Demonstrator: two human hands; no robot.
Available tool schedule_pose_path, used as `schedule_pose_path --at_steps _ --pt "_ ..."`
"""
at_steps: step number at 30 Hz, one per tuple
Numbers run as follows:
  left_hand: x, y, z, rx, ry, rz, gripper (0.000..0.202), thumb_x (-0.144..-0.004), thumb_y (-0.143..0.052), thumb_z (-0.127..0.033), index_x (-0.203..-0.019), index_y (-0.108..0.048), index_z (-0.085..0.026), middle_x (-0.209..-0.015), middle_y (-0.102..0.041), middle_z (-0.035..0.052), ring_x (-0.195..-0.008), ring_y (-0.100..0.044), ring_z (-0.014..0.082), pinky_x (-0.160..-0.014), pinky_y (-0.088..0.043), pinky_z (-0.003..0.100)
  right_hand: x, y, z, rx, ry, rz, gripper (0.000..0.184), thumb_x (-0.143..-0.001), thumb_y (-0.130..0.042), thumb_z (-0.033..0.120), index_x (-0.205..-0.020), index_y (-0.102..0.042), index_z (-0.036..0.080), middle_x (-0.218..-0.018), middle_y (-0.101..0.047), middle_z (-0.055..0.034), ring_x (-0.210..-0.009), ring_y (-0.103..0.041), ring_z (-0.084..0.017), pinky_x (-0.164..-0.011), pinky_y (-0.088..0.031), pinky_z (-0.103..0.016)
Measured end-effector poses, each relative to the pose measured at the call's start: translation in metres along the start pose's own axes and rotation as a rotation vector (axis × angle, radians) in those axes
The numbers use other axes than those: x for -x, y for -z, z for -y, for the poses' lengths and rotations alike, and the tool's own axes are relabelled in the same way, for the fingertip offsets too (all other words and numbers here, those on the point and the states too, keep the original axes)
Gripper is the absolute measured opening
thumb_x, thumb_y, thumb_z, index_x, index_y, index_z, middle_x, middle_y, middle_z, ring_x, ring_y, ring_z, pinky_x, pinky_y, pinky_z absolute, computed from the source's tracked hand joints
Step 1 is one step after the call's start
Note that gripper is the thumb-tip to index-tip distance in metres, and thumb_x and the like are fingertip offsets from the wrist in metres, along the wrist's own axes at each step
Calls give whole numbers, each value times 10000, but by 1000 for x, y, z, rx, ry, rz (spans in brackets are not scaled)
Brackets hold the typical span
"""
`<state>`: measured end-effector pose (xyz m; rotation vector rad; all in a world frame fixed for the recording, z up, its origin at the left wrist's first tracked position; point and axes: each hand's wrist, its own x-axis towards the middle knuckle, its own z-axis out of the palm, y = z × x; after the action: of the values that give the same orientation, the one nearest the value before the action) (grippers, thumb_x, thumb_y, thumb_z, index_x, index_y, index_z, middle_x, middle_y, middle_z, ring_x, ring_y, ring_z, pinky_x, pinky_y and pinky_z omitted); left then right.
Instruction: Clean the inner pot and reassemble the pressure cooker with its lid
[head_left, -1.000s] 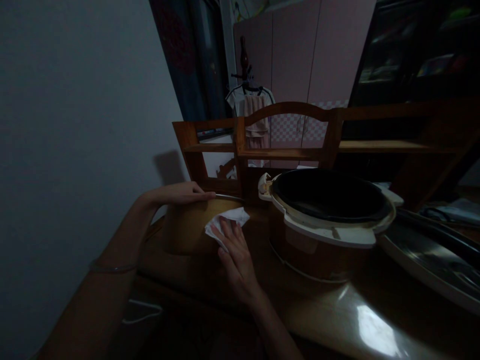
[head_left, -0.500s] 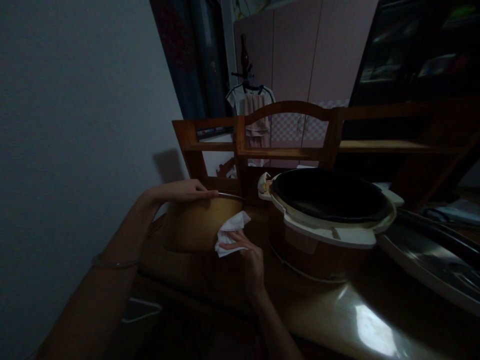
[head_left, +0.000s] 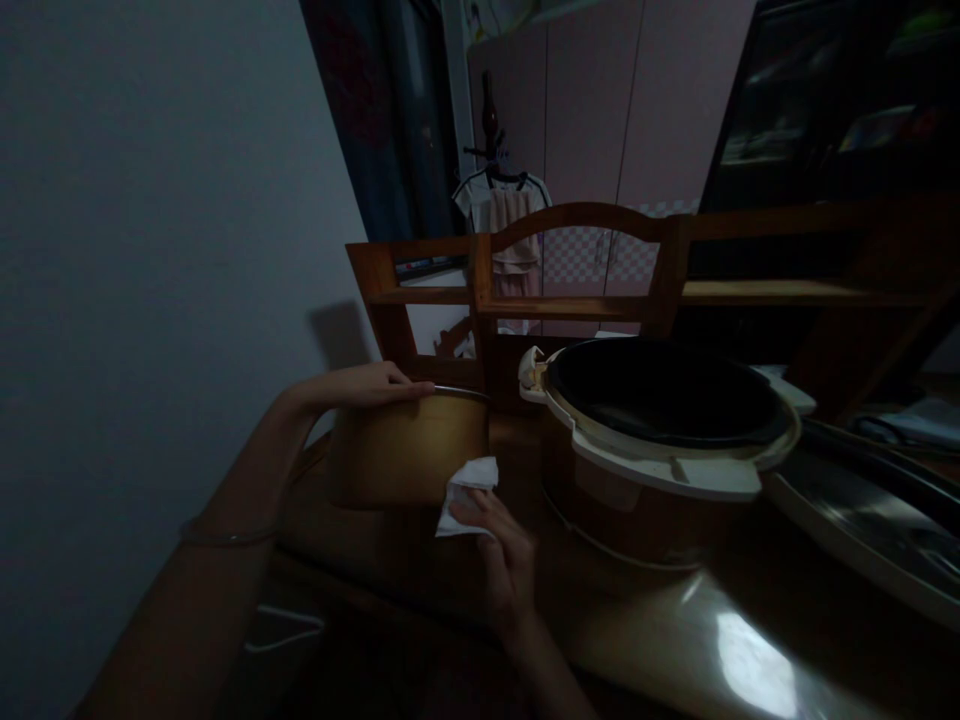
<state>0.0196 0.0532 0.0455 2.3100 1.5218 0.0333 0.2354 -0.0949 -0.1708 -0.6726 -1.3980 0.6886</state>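
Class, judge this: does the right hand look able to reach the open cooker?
Probably yes: the right hand holds a white cloth or tissue, but nothing visible stands between that hand and the open cooker.

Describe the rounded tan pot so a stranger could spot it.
On the glossy brown table, find the large round cooker with a white collar and black interior. Left of it is a rounded tan pot, the left hand at its rim. Unlike the cooker, its side is plain tan.
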Motion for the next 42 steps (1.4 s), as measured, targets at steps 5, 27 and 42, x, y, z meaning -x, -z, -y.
schedule_pose_path --at_steps 5,27,42 --pt "-1 0 9 43 41 -12 580 -800 -527 -725 -586 -620 -194 -584 -526 41 -516 -442 153 -510 -291 295 12 2 -3 72 9 -10 387 -962 -451 222 -1226 -729 275 -1354 -642 -67 -1296 -578 -250 -1082 -471 -435" --pt "10 -2 12 65 107 -72 671 -847 -414 -772 -601 -521 -156 -577 -481 12 -525 -393 106 -509 -287 253 25 -7 -31 396 -10 132 586 -955 -379 90 -1522 -431 229 -1597 -364 -62 -1481 -321 -222 -1183 -364 -443" --pt "40 -14 33 67 66 -53 647 -828 -457 -758 -614 -534 -152 -588 -439 -6 -521 -338 92 -481 -228 239 22 0 -9 448 265 250 543 -920 -419 92 -1453 -495 159 -1596 -369 -90 -1496 -291 -253 -1209 -324 -467"
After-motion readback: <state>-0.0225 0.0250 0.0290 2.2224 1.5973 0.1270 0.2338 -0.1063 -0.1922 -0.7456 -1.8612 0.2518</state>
